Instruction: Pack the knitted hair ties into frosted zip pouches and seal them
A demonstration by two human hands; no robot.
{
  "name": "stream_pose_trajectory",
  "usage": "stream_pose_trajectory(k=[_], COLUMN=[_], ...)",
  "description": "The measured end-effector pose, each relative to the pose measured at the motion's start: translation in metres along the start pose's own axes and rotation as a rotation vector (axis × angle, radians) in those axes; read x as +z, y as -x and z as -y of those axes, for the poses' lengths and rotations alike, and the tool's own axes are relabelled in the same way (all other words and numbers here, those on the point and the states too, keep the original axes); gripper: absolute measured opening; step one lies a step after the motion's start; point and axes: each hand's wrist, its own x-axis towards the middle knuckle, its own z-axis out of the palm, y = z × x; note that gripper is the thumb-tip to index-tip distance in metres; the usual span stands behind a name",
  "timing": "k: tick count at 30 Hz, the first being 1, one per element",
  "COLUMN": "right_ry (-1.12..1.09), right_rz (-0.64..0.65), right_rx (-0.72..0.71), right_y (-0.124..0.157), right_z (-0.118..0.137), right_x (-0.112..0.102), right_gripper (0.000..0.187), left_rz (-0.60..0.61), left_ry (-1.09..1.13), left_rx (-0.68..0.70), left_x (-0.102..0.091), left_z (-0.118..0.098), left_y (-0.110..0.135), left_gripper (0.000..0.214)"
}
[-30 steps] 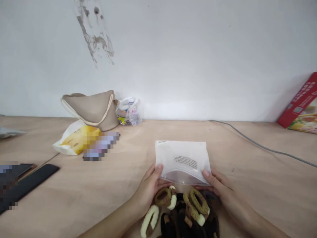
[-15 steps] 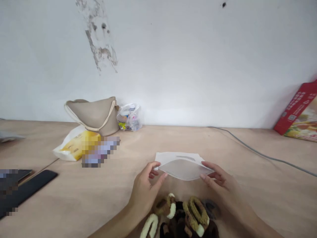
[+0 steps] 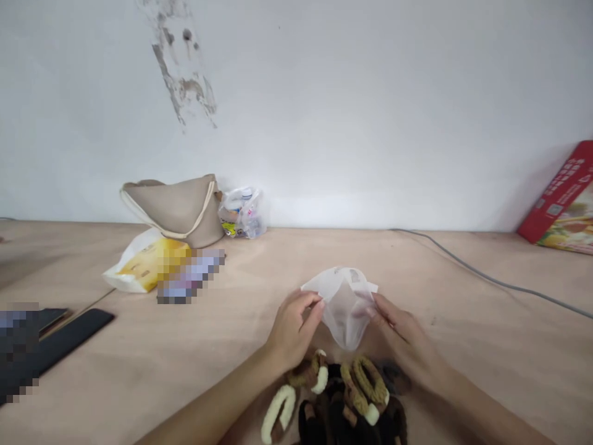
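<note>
- While the left hand (image 3: pixel 294 330) and right hand (image 3: pixel 401 330) pinch opposite sides of a frosted zip-top bag (image 3: pixel 345 315), the bag's mouth is pulled partly open at the top.
- Left grip: closed on the bag's left side, thumb and fingers together; no other contact visible.
- Right grip: closed on the bag's right side, with the fingertips (image 3: pixel 364 312) partly showing through the film; exact finger placement unclear.
- Bag position: centred between the hands, narrowing to a point at the bottom, just above a heap of fuzzy hair ties (image 3: pixel 343 395). Cannot tell whether the tip touches anything.
- Hair ties: brown, black and cream, piled on the near part of a plywood tabletop (image 3: pixel 139 395), right below both hands. Left hand is close to a brown one; contact unclear.
- Far left on the table: black flat slab (image 3: pixel 62 349), partly pixelated.
- Back left: beige bag (image 3: pixel 173 210) against the white wall (image 3: pixel 352 111), with a clear plastic bag (image 3: pixel 241 213) just beside it holding bottle-like items.
- In front of the beige bag: white-and-yellow plastic bag (image 3: pixel 146 262), touching a pixelated packet (image 3: pixel 189 277).
- Back right: red printed box (image 3: pixel 560 198) tilted against the wall; grey cable (image 3: pixel 491 278) runs across the table toward the right edge.
</note>
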Motion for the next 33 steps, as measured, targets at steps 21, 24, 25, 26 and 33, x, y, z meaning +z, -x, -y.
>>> stream_pose_trajectory(k=[21, 24, 25, 26, 33], right_ry=[0.494, 0.531, 0.557, 0.593, 0.7], right_rz=[-0.028, -0.083, -0.089, -0.072, -0.213], right_rx=[-0.627, -0.764, -0.814, -0.862, -0.808], right_y=[0.053, 0.057, 0.058, 0.058, 0.045], right_z=[0.022, 0.027, 0.03, 0.033, 0.041], right_x=[0.004, -0.006, -0.011, -0.016, -0.01], right_gripper=[0.018, 0.02, 0.021, 0.023, 0.02], left_rz=[-0.362, -0.365, -0.363, -0.358, -0.284], left_ry=[-0.125, -0.115, -0.112, -0.11, -0.061], left_rx=[0.401, 0.395, 0.386, 0.374, 0.278], left_x=[-0.002, -0.003, -0.003, -0.003, -0.002], left_z=[0.004, 0.003, 0.004, 0.004, 0.006], left_y=[0.006, 0.008, 0.009, 0.009, 0.009], left_gripper=[0.009, 0.009, 0.009, 0.009, 0.011])
